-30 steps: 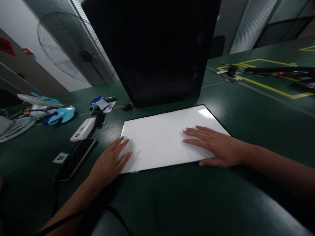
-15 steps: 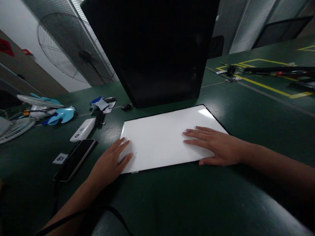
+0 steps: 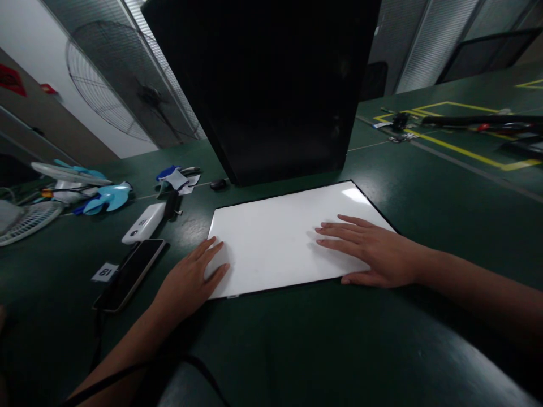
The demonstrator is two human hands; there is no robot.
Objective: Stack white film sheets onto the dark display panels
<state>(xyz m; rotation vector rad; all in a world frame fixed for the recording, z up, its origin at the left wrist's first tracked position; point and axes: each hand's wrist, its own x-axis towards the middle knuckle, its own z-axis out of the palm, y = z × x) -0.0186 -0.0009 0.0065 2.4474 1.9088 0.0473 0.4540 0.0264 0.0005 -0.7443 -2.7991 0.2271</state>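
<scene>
A flat white panel (image 3: 280,237) with a thin black edge lies on the dark green table (image 3: 322,345) in front of me. My left hand (image 3: 189,281) rests flat on the panel's near left corner, fingers stretched out. My right hand (image 3: 373,251) lies flat on the panel's right part, fingers extended and pointing left. Neither hand holds anything. A large black slab (image 3: 271,85) stands upright just behind the panel.
Left of the panel lie a black phone (image 3: 129,274), a white power bank (image 3: 143,223), a small "18" tag (image 3: 104,272) and a cable. Farther left are blue fan blades (image 3: 106,198) and a white fan grille (image 3: 25,220). A big floor fan (image 3: 119,85) stands behind.
Almost nothing differs. Both hands stay flat on the panel; the right hand has shifted very slightly.
</scene>
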